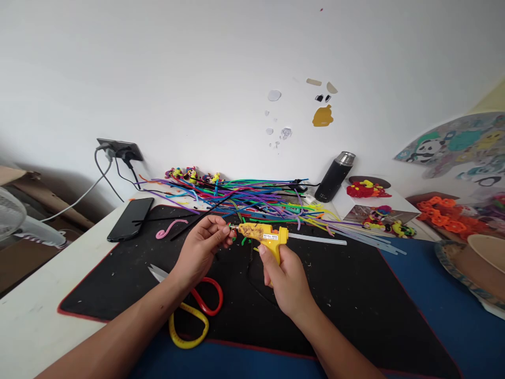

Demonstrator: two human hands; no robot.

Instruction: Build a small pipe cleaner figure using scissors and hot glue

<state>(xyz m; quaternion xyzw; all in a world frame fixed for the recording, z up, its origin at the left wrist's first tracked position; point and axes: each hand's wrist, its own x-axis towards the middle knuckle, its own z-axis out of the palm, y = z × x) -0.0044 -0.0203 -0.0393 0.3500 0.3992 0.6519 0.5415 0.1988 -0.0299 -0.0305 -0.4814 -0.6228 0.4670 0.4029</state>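
Observation:
My right hand is wrapped round the handle of a yellow hot glue gun, with its nozzle pointing left. Brown stains mark the front of the gun. At the nozzle tip, my left hand is closed in a pinch. Small specks of green and red show at its fingertips, but the thing held is mostly hidden. Below my left forearm, large scissors with one red and one yellow handle loop lie on the black mat. Green pipe cleaner pieces lie behind the gun.
A heap of colourful pipe cleaners lies along the wall. A phone and a pink curled piece are at left, near a fan. Glue sticks, a black flask, a white box and a round basket stand right.

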